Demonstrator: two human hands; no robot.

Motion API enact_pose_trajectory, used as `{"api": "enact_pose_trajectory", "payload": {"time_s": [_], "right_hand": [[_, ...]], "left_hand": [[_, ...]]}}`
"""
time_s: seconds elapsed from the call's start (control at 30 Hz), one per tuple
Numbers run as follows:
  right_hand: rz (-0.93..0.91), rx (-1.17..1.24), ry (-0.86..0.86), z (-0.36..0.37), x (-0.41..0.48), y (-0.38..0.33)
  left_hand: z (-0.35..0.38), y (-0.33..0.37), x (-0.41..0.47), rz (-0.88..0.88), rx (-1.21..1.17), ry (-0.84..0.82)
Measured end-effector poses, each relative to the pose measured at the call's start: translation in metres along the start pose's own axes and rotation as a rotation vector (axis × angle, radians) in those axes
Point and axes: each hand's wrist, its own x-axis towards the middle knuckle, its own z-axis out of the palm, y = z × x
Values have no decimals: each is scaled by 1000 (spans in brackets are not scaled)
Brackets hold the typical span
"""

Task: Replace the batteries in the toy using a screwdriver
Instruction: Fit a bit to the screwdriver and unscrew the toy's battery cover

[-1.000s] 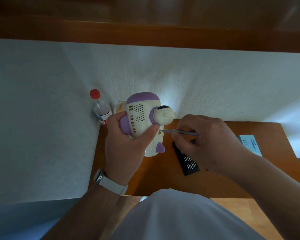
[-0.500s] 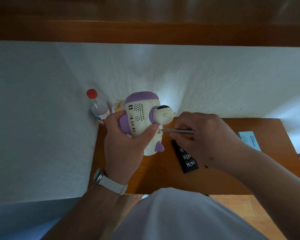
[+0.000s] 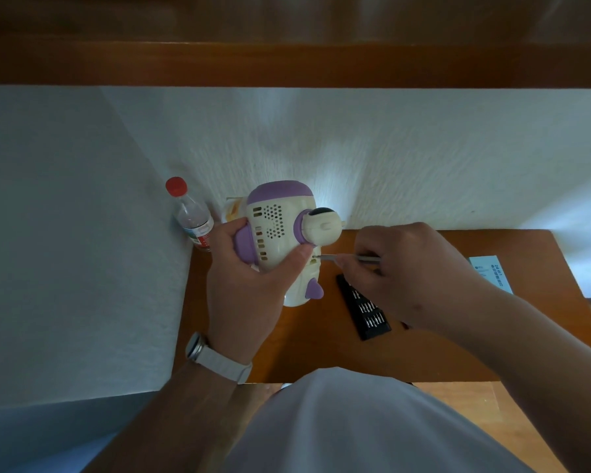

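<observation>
A cream and purple toy (image 3: 280,230) with speaker holes on its back is held above the wooden table (image 3: 321,349). My left hand (image 3: 249,285) grips it from below and the left, thumb across its lower back. My right hand (image 3: 406,271) pinches a thin silver screwdriver (image 3: 352,258) that lies level. Its tip touches the toy's underside just right of my left thumb. Much of the screwdriver's handle is hidden in my fingers.
A black tray of screwdriver bits (image 3: 364,307) lies on the table below my right hand. A clear bottle with a red cap (image 3: 191,216) stands in the wall corner at the left. A pale blue box (image 3: 490,271) lies at the table's right edge. White walls close in behind and left.
Both hands, toy and screwdriver keep the same hold. The whole scene has shifted slightly in the view; my right hand's fingers have shifted a little around the screwdriver.
</observation>
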Motion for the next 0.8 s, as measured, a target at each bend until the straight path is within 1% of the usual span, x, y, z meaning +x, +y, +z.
{"api": "enact_pose_trajectory", "payload": {"time_s": [0.3,0.5,0.8], "right_hand": [[12,80,62,-2,-1,-1],[59,-24,26,1,-1,-2],[39,59,31,-1,0,-3]], "left_hand": [[3,-3,2,-2,2,-2],[3,0,2,-3,-13,-8],[2,-5,4,-5,7,-22]]}}
